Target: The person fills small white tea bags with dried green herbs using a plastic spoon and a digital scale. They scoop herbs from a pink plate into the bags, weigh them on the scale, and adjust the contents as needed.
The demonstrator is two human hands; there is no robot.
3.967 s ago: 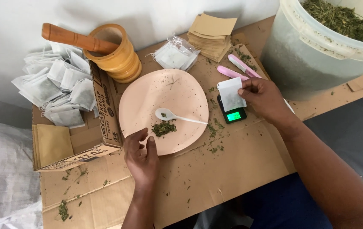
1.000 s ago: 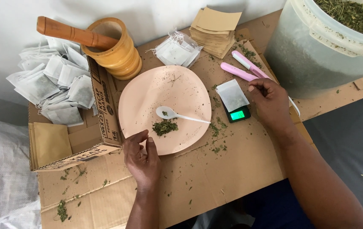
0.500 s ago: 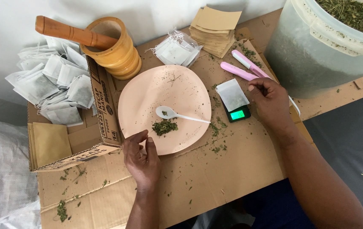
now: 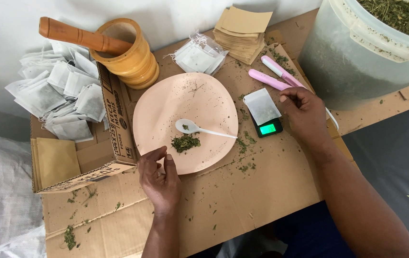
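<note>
Small white tea bag lies flat on the pocket scale, centre-right of frame; scale's green display is lit. Right hand sits just right of the scale, fingers curled loosely, thumb and forefinger pinched near the bag's upper right corner. Can't tell if it touches the bag; it grips nothing visible.

Left hand rests at the lower edge of the pink plate, centre frame, fingertips on or at the rim, loosely curled, gripping nothing. On the plate: white plastic spoon, bowl to the left, and just below it a small heap of dried green herb.

Behind the right hand, 2 pink tools lie side by side on the cardboard worktop. Herb crumbs are scattered around the scale and plate.

Top centre: stack of brown paper sachets, next to it a clear packet of empty tea bags. Upper left: wooden mortar with pestle leaning in it. Left: open cardboard box with a pile of filled white tea bags. Upper right: large translucent bucket of dried herb.
</note>
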